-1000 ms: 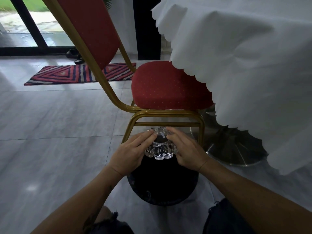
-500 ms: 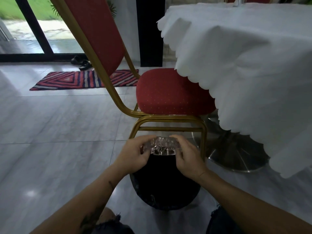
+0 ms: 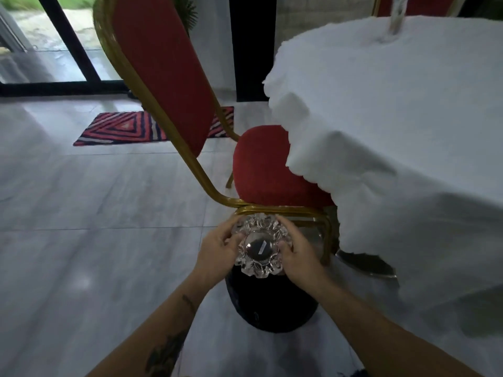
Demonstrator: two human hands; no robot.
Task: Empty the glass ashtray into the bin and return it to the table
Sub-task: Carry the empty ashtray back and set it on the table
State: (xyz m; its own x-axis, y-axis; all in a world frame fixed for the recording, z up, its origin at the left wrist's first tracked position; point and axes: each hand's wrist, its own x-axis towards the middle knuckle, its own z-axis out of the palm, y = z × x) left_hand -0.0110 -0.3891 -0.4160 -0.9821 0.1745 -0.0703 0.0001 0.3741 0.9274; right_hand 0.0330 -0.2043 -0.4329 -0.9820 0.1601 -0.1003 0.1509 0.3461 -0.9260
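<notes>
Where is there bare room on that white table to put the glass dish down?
The white tablecloth looks bare across its near and middle stretch, from the scalloped edge above the red chair seat inward. Only a clear glass item stands at the far side. Both hands hold the ashtray over the bin.

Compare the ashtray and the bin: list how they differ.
The glass ashtray is clear with a scalloped rim; the bin is black and opaque. The ashtray is held up by the left hand and right hand; the bin stands on the floor, directly below. Both look round.
</notes>
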